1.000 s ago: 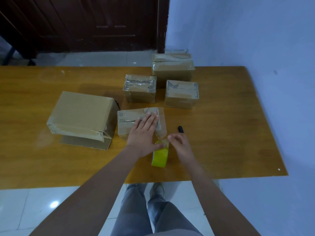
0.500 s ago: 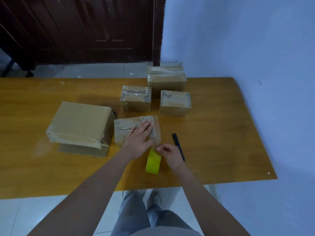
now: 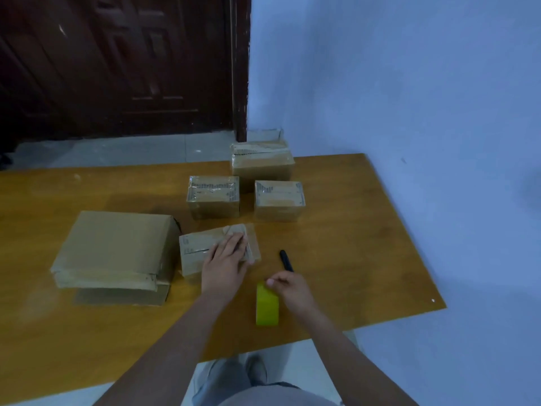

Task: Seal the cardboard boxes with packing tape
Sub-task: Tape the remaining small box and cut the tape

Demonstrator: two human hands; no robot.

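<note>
Nearest, the right hand (image 3: 289, 288) pinches the yellow tape roll (image 3: 267, 305) on the wooden table (image 3: 351, 259), the left hand (image 3: 225, 259) lies flat on a small box (image 3: 199, 250), beyond them blue wall (image 3: 409, 83).

Nothing legible anywhere; the small boxes (image 3: 213, 191) carry dark printed marks along their taped tops, too blurred to read; the yellow tape roll (image 3: 267, 305) shows no lettering.

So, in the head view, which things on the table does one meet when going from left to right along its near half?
Large cardboard box → small box under the left hand → yellow-green tape roll → right hand touching the roll. The black pen overlaps these, so I leave it out.
</note>
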